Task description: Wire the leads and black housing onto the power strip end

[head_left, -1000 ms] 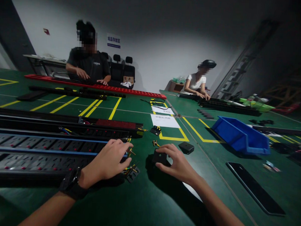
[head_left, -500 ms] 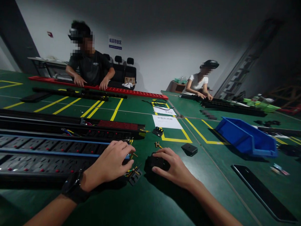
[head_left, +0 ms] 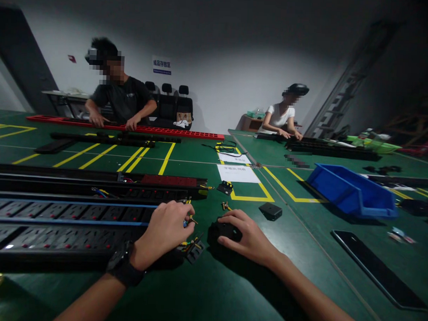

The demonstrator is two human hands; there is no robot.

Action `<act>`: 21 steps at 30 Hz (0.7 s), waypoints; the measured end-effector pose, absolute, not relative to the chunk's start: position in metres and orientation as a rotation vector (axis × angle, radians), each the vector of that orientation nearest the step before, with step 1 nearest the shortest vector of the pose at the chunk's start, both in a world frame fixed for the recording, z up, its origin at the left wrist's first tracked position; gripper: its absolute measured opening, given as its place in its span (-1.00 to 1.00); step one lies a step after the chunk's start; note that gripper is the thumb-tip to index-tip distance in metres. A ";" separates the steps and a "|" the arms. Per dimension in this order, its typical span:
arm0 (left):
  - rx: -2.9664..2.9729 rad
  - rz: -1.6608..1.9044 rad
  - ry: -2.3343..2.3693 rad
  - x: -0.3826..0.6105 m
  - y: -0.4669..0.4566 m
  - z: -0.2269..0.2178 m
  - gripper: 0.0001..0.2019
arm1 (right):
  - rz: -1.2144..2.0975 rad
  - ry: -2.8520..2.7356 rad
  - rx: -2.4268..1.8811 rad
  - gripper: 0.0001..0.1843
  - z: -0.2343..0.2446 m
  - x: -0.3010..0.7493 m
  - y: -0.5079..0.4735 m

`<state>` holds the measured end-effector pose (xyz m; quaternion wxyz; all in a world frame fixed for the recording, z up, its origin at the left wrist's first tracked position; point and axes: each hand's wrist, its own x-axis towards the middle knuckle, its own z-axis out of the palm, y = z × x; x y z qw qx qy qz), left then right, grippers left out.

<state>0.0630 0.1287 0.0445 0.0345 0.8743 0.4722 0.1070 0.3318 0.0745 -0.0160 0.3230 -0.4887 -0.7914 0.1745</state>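
My left hand (head_left: 169,229) curls over the end of a blue-edged power strip (head_left: 72,211), its fingers closed around short wires (head_left: 191,220) that come out there. Just below its fingertips, a small black end piece (head_left: 196,251) with green and yellow wires hangs at the end of the nearer power strip (head_left: 53,239). Over to the right, my right hand (head_left: 248,236) grips a small black plastic part (head_left: 225,231) low over the table. The underside of that part lies in shadow, and my fingers cover some of it.
A black box-like piece (head_left: 270,210) and a small black bracket (head_left: 225,187) lie beyond my right hand. Farther right are a blue bin (head_left: 353,193) and a phone-like dark slab (head_left: 378,269). Two people work across the green table, one at a red frame (head_left: 187,133).
My left hand has shifted slightly right along the strip's end. My right hand stays nearly still with the black part. Across the table, the red frame and the person at it have moved left.
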 end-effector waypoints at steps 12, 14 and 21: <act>2.709 0.355 1.488 0.070 0.122 0.031 -0.83 | 0.428 -2.094 -1.293 -0.62 -0.017 0.330 0.074; 2.699 0.362 1.489 0.070 0.123 0.030 -0.82 | 0.437 -2.087 -1.284 -0.61 -0.018 0.330 0.074; 2.693 0.388 1.472 0.070 0.124 0.028 -0.83 | 0.502 -2.009 -1.293 -0.52 -0.019 0.326 0.075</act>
